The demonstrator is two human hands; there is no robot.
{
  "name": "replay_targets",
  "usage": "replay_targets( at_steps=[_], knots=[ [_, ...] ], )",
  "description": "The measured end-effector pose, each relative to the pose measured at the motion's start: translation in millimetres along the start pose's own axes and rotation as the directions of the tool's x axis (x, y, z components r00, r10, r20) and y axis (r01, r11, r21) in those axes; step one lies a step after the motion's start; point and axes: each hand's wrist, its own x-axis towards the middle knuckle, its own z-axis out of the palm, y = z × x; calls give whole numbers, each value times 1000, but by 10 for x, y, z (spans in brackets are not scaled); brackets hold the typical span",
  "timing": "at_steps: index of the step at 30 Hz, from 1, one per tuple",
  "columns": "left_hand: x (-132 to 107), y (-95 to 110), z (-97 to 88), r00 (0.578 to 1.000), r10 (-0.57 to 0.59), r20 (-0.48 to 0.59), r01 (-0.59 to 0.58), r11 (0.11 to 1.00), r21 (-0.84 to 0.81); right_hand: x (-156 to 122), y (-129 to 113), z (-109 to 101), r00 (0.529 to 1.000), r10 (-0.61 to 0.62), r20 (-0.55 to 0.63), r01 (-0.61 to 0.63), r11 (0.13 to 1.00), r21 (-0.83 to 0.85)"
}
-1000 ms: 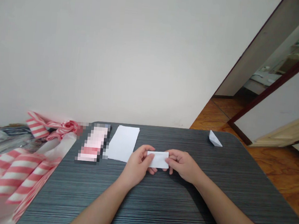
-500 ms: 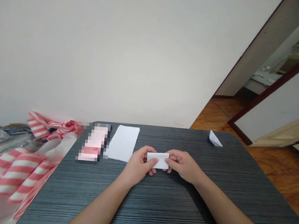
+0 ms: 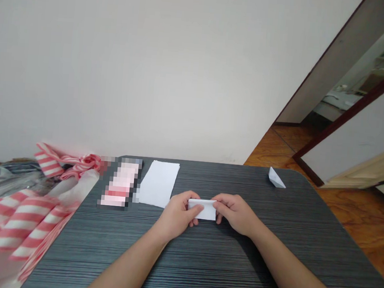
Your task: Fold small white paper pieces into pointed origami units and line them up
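Observation:
A small white folded paper [image 3: 208, 213] is held between both hands, above the middle of the dark table. My left hand [image 3: 179, 213] pinches its left end, thumb on the near face and fingers curled behind. At the upper right corner, my right hand [image 3: 235, 213] grips the paper between thumb and fingers. A narrow band shows along the paper's top edge, like a fold. The fingertips behind the paper are partly hidden.
White paper sheets [image 3: 159, 183] lie left of my hands, beside a blurred-out pinkish rectangular object [image 3: 120, 185]. A folded white paper piece [image 3: 277, 178] sits at the far right of the dark table [image 3: 181, 268]. Striped red-and-white cloth [image 3: 24, 219] is heaped at left.
The folded paper has dropped slightly and a narrow band now shows along its top edge. My right thumb has shifted up toward the top right corner.

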Motion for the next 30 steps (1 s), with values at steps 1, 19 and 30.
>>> replay_targets(
  at_steps=[1,19,30],
  knots=[
    [-4,13,1,1000,-5,1,5,1000,4,-1,-10,-2,1000,-3,-1,3,1000,-25],
    [-35,98,-13,998,51,48,-55,995,88,-5,-143,-4,993,-116,-24,104,954,-282],
    [-43,142,-3,977,210,25,-207,922,328,6,-192,45,988,-136,69,152,931,-332]
  ],
)
